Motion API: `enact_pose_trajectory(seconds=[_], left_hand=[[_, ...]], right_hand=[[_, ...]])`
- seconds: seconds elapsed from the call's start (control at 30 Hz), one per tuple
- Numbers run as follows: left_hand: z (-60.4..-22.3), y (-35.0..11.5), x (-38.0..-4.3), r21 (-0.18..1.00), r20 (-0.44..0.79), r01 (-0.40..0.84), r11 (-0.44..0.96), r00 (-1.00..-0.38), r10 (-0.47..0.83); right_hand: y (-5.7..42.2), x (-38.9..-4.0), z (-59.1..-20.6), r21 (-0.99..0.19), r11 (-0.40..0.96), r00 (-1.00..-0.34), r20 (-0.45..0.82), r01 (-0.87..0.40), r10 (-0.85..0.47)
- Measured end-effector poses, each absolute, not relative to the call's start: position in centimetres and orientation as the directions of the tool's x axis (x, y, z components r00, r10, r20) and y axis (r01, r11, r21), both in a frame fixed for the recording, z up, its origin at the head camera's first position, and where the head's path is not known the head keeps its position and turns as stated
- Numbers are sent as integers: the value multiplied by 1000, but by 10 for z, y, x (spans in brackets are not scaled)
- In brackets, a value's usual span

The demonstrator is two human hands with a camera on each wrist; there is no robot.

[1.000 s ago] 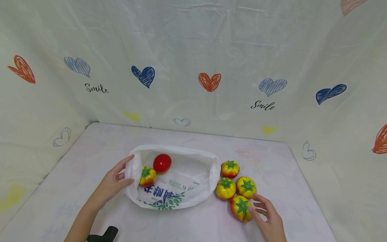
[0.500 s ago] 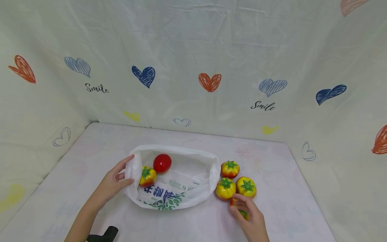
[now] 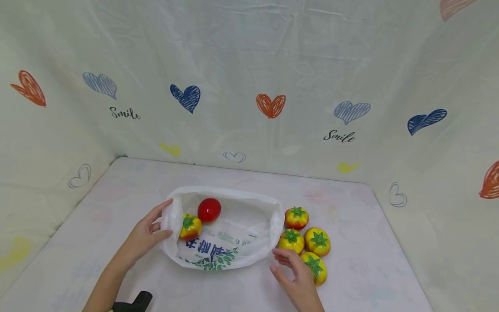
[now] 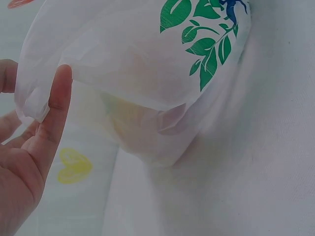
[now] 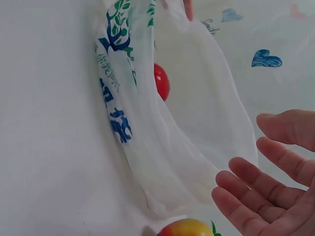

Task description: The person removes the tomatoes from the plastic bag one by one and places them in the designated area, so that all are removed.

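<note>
A white plastic bag [image 3: 277, 221] printed with green leaves and blue lettering lies with its mouth open. My left hand [image 3: 146, 234] holds its left rim, thumb [image 4: 60, 91] on one side and fingers on the other. Inside are a shiny red round fruit [image 3: 209, 210] and a yellow-and-red fruit [image 3: 191, 227] with a green star-shaped top. Close to the bag's front right edge, my right hand [image 3: 294, 277] has its fingers apart and nothing in them. Beyond that hand sits a yellow fruit [image 3: 317, 271], partly covered by it.
Three more yellow-and-red fruits stand right of the bag: one at the back [image 3: 297, 217], one beside the rim [image 3: 290, 242] and one further right [image 3: 317, 242]. A heart-print curtain [image 3: 234, 65] hangs behind the white table [image 3: 374, 242]. A black wrist fitting [image 3: 134, 301] shows at the left forearm.
My right hand has moved left from the front fruit's right side, across it, to the bag's front right edge. The fruits and my left hand have stayed put.
</note>
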State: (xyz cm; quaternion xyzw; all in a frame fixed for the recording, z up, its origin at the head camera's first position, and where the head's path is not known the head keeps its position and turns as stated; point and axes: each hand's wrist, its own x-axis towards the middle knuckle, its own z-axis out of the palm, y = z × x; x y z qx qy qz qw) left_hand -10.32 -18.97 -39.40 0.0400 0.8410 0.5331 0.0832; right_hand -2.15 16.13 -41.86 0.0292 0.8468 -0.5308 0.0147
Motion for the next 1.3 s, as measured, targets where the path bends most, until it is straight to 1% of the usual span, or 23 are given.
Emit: enact_pose_trajectory(seconds=[0.37,0.5,0.6,0.73,1.0,1.3], left_hand=[[-394,-190,-103,911,-85,-12,411,-984,160],[-393,-190,-103,911,-93,-20,413,-983,157],[-393,-190,-104,909,-98,-25,415,-983,154],[-394,-190,-103,909,-99,-27,417,-983,153],[-393,-190,-101,908,-101,-28,418,-983,154],[-392,-190,-100,895,-104,-27,444,-983,150]], right_hand=[[135,-33,-416,-914,405,-988,-63,2,-138],[125,-37,-415,-926,372,-982,-9,-64,-191],[116,-41,-416,-932,353,-974,1,-83,-226],[103,-47,-415,-937,342,-964,-22,-73,-266],[75,-57,-413,-923,362,-944,-1,-126,-331],[53,-68,-412,-919,384,-927,-65,-88,-369]])
